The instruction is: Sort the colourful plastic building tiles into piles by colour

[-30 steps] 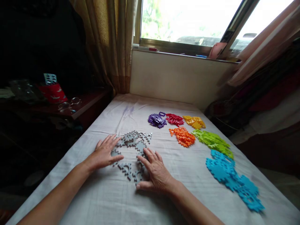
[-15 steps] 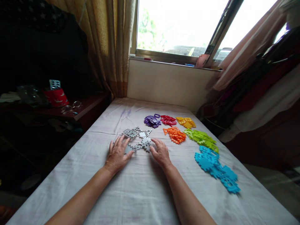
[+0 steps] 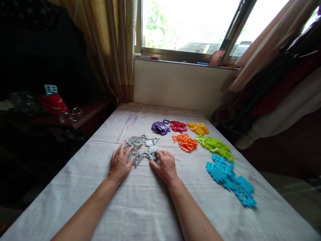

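Observation:
Grey flat toothed puzzle pieces (image 3: pixel 136 140) lie in a loose ring on the sheet between my two hands. My left hand (image 3: pixel 119 164) rests at the left side of the ring. Its fingers are spread over the edge of the pieces, with the thumb beside a grey openwork piece (image 3: pixel 137 158). On the other side, my right hand (image 3: pixel 165 164) has its fingertips at a grey solid-faced piece (image 3: pixel 151 153). Thumb and fingers are apart there, with no piece lifted. Some grey edges are hidden under the fingers of both hands.
Piles of similar pieces lie beyond: purple (image 3: pixel 160 128), red (image 3: pixel 178 126), yellow (image 3: pixel 198 128), orange (image 3: pixel 187 143), green (image 3: pixel 215 146) and blue (image 3: pixel 230 179). Eyeglasses (image 3: pixel 71 114) sit on a dark side table at left. Clothes (image 3: pixel 281 107) hang at right.
My right hand has shifted slightly toward the left and down at the grey pieces. A grey piece near my left thumb has turned or moved. The camera view has shifted a little.

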The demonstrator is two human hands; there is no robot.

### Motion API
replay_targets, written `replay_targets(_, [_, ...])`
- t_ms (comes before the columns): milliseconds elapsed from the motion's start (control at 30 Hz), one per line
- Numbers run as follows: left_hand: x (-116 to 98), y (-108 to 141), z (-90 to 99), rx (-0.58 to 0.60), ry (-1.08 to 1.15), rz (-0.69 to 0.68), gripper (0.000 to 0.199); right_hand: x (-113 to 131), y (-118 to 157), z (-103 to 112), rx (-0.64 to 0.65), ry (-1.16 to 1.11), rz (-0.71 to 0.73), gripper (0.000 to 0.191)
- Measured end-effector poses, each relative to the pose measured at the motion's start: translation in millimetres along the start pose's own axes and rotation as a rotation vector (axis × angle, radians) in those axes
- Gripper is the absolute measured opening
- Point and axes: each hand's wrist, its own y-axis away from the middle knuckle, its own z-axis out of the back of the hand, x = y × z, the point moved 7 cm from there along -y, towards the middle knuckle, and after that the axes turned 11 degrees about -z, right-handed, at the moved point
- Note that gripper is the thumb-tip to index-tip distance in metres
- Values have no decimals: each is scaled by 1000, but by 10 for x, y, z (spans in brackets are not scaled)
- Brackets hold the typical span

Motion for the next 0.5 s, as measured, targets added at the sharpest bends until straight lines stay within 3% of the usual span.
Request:
replay_targets(300, [-90, 36, 191, -188, 91, -242, 37, -146, -31, 27, -80, -118, -85, 33])
replay_targets(500, [45, 35, 163, -161, 138, -107, 37, -205, -34, 47, -108, -150, -95, 32])
